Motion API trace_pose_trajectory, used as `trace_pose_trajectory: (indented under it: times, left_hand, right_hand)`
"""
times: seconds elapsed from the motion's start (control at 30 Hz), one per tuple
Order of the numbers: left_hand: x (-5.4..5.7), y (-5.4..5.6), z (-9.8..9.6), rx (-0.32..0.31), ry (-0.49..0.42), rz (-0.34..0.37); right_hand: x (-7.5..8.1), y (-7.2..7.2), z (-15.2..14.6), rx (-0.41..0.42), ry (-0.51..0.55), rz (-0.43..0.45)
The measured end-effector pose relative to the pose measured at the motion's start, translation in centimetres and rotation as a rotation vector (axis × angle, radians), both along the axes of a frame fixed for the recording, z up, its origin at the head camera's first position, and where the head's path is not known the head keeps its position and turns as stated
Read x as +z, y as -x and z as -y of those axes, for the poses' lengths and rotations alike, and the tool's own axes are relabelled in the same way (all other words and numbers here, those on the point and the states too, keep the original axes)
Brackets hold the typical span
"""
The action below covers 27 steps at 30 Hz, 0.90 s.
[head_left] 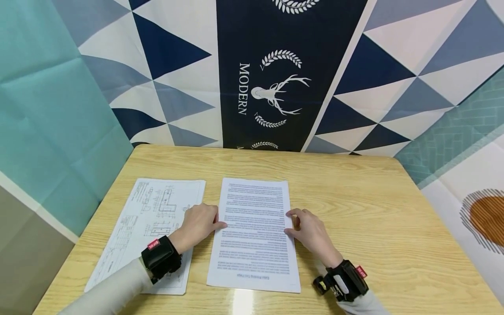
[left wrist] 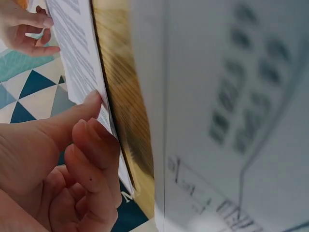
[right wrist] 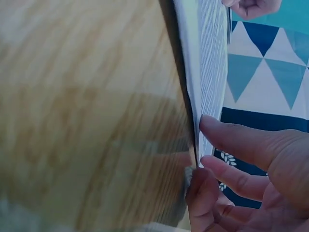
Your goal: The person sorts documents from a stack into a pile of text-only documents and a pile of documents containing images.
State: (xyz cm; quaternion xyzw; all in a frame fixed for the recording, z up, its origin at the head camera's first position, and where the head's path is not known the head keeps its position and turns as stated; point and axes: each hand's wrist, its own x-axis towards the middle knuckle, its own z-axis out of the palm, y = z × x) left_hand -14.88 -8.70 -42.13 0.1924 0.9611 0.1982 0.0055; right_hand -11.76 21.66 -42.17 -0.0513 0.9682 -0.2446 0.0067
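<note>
Printed pages (head_left: 253,249): one stack of white sheets, text side up, heading at the six o'clock end and upside down to the person. Lies on the table (head_left: 378,210), between the two hands; outer edges look nearly even.

Left hand (head_left: 198,221): at nine o'clock of the printed pages, clamped on their long edge, thumb over the top face, other fingers curled beside it.

Right hand (head_left: 311,229): at three o'clock, likewise pinching the opposite edge, thumb above.

Drawings (head_left: 126,245): second stack, line diagrams up, lying flat at nine o'clock of the printed pages and apart from them; left forearm crosses above.

Wrist cameras: two, black, left (head_left: 162,259) and right (head_left: 348,282).

Condition of work, as judged: two stacks stand sorted side by side, the drawings free of any grip. Outstanding: the printed pages, seemingly being squared or placed, not yet released. Whether every inner sheet is aligned: cannot tell.
</note>
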Motion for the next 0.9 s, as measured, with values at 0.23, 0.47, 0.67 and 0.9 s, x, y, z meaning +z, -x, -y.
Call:
trace_pose_trajectory:
  times: [0.23, 0.47, 0.67, 0.9]
  left_hand:
    - [0.7, 0.1, 0.8, -0.027, -0.024, -0.037]
    - [3.1, 0.0, 5.3, 0.129, 0.013, -0.235]
    - [2.7, -0.6, 12.4, 0.339, 0.106, -0.172]
    - [1.6, -2.5, 18.9, 0.449, 0.228, 0.084]
  right_hand:
    - [0.7, 0.5, 1.8, 0.023, -0.074, -0.06]
    - [3.3, 1.6, 8.6, 0.148, -0.076, -0.222]
    - [2.9, 1.4, 15.6, 0.316, -0.114, -0.064]
    - [0.8, 0.4, 20.8, 0.419, -0.165, 0.109]
